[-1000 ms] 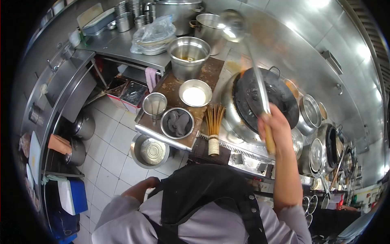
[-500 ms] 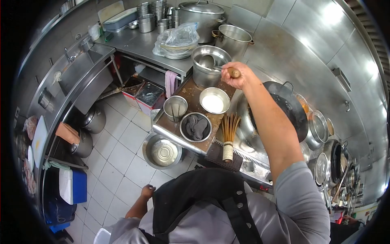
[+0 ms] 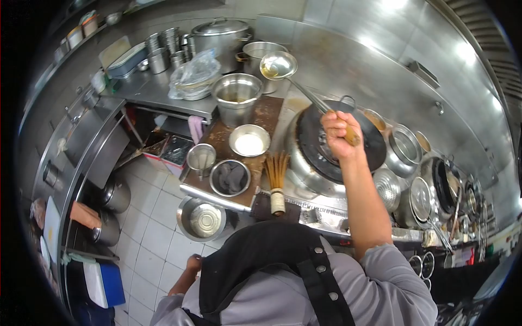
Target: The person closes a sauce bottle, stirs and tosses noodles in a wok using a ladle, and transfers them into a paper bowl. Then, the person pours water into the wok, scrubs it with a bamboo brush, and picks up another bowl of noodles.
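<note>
My right hand (image 3: 342, 133) is wrapped round the wooden handle of a long steel ladle (image 3: 278, 65). The ladle's bowl is raised in front of the tall pots at the back, with a little yellowish liquid visible in it. Below and left of the bowl stands a deep steel pot (image 3: 237, 96), with some brownish content at its bottom. Under the ladle's handle and my hand sits a large black wok (image 3: 340, 169) on the stove. My left hand (image 3: 194, 262) hangs low at my side over the floor, its fingers mostly hidden from above.
On the brown board stand a bowl of white content (image 3: 249, 140), a pot with thin utensils (image 3: 201, 157), and a bowl with dark cloth (image 3: 230, 177). A bamboo brush (image 3: 277, 185) lies beside them. A large basin (image 3: 202, 217) is below the counter edge; strainers (image 3: 387, 190) are at right.
My right hand has lifted the ladle out of the deep pot and swung it right, over the wok side. The view has shifted too. My left hand stays low.
</note>
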`<state>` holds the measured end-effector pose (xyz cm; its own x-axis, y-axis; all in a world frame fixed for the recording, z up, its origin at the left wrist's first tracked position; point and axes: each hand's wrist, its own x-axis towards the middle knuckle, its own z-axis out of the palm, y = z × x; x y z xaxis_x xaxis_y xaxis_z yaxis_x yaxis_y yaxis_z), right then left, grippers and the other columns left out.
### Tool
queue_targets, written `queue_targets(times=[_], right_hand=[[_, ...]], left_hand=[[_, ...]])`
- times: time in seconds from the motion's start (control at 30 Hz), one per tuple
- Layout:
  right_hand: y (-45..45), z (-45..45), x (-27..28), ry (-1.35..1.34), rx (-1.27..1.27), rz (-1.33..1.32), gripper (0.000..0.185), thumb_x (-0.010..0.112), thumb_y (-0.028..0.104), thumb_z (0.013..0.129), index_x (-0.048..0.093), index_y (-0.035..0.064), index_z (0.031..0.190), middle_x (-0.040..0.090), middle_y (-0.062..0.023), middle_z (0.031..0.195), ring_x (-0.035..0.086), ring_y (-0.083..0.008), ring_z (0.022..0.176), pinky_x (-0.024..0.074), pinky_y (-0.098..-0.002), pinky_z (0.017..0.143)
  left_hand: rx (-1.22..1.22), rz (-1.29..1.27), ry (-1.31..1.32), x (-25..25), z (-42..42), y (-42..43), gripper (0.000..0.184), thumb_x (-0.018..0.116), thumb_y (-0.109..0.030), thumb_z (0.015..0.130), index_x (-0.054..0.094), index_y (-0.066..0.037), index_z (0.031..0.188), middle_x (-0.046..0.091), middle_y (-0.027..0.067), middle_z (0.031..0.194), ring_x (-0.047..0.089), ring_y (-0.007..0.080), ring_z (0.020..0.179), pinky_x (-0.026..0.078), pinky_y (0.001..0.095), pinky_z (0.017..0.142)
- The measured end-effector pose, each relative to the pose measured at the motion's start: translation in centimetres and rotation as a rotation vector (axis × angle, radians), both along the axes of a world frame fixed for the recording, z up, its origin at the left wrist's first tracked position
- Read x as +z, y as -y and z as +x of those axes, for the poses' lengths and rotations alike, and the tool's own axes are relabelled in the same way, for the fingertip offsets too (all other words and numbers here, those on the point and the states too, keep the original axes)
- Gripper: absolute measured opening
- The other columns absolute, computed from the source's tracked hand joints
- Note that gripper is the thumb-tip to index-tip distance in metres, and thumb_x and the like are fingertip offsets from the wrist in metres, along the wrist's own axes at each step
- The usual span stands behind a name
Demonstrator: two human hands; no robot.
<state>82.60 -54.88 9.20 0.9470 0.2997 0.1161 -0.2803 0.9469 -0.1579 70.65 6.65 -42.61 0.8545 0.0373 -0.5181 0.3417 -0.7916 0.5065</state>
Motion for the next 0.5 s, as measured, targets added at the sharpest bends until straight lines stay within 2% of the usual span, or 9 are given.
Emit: queue_targets(times=[0.1, 0.13, 0.17, 0.23, 0.27, 0.3, 0.37, 0.43, 0.5], right_hand=[[4.9, -7.3, 1.2, -0.001, -0.127, -0.177, 0.016, 0.058, 0.006, 0.094, 0.053, -0.0008, 0.107, 0.055, -0.0129, 0.094, 0.055, -0.0133, 0.067, 0.0506, -0.0260, 0.049], [6.0, -9.7, 2.2, -0.059, -0.272, -0.495, 0.026, 0.060, 0.005, 0.091, 0.053, 0.0012, 0.116, 0.057, -0.0125, 0.090, 0.054, -0.0131, 0.061, 0.0493, -0.0248, 0.047], [6.2, -12.2, 3.8, -0.167, -0.439, -1.023, 0.044, 0.064, 0.004, 0.087, 0.051, 0.0004, 0.129, 0.059, -0.0105, 0.086, 0.055, -0.0139, 0.058, 0.0478, -0.0262, 0.047], [5.9, -15.8, 3.3, -0.260, -0.552, -1.788, 0.063, 0.063, 0.002, 0.086, 0.040, 0.0000, 0.145, 0.057, -0.0078, 0.081, 0.055, -0.0139, 0.054, 0.0447, -0.0283, 0.044], [6.8, -17.6, 1.1, -0.258, -0.643, -1.818, 0.072, 0.064, 0.001, 0.084, 0.034, -0.0005, 0.150, 0.057, -0.0053, 0.076, 0.057, -0.0137, 0.055, 0.0450, -0.0296, 0.047], [7.5, -19.7, -0.5, -0.252, -0.731, -1.845, 0.070, 0.063, 0.001, 0.085, 0.035, 0.0007, 0.150, 0.057, -0.0049, 0.076, 0.056, -0.0135, 0.055, 0.0448, -0.0283, 0.050], [8.8, -24.6, -3.0, -0.348, -0.850, -1.766, 0.070, 0.062, -0.001, 0.087, 0.034, 0.0028, 0.151, 0.057, -0.0053, 0.080, 0.056, -0.0131, 0.056, 0.0451, -0.0279, 0.050], [10.5, -29.9, -7.1, -0.389, -0.959, -1.751, 0.070, 0.060, -0.004, 0.087, 0.033, 0.0040, 0.152, 0.057, -0.0054, 0.082, 0.055, -0.0122, 0.058, 0.0457, -0.0276, 0.051], [10.4, -35.5, -8.9, -0.503, -0.956, -1.765, 0.076, 0.059, -0.005, 0.086, 0.029, 0.0038, 0.155, 0.060, -0.0076, 0.088, 0.055, -0.0118, 0.061, 0.0467, -0.0274, 0.054]], left_hand=[[-0.108, -0.097, 0.111, 3.1, 3.2, 3.8, 0.035, 0.078, -0.037, 0.083, 0.074, -0.005, 0.098, 0.074, 0.0225, 0.097, 0.072, 0.0359, 0.094, 0.056, 0.0433, 0.084], [-0.182, -0.074, 0.155, 2.9, 4.0, 5.3, 0.036, 0.077, -0.036, 0.084, 0.073, -0.004, 0.099, 0.074, 0.0219, 0.097, 0.072, 0.0357, 0.093, 0.056, 0.0441, 0.083], [-0.259, -0.052, 0.195, 2.3, 4.5, 6.8, 0.036, 0.077, -0.035, 0.085, 0.072, -0.003, 0.100, 0.073, 0.0213, 0.096, 0.072, 0.0354, 0.092, 0.056, 0.0449, 0.082], [-0.804, -0.151, 0.633, 2.2, 6.3, 9.3, 0.034, 0.074, -0.031, 0.089, 0.069, -0.002, 0.105, 0.071, 0.0149, 0.090, 0.071, 0.0275, 0.081, 0.056, 0.0408, 0.072], [-0.533, -0.314, 0.331, 6.0, 5.9, 13.0, 0.030, 0.073, -0.027, 0.092, 0.067, -0.002, 0.107, 0.069, 0.0104, 0.088, 0.067, 0.0216, 0.078, 0.054, 0.0367, 0.069], [-0.192, -0.457, 0.099, 13.7, 5.0, 18.2, 0.026, 0.071, -0.023, 0.094, 0.066, -0.002, 0.108, 0.067, 0.0060, 0.087, 0.064, 0.0156, 0.075, 0.053, 0.0326, 0.065], [-0.082, -0.835, 0.001, 18.2, 5.7, 24.3, 0.020, 0.067, -0.018, 0.097, 0.066, -0.002, 0.110, 0.066, 0.0022, 0.087, 0.060, 0.0094, 0.076, 0.051, 0.0259, 0.066], [-0.253, -0.986, -0.046, 28.0, 4.9, 30.1, 0.019, 0.065, -0.015, 0.099, 0.066, -0.003, 0.112, 0.068, 0.0026, 0.090, 0.061, 0.0086, 0.079, 0.051, 0.0263, 0.068], [-0.557, -1.156, -0.053, 40.4, 1.1, 33.9, 0.019, 0.069, -0.018, 0.096, 0.068, -0.003, 0.109, 0.070, 0.0050, 0.093, 0.062, 0.0125, 0.079, 0.051, 0.0292, 0.069]])
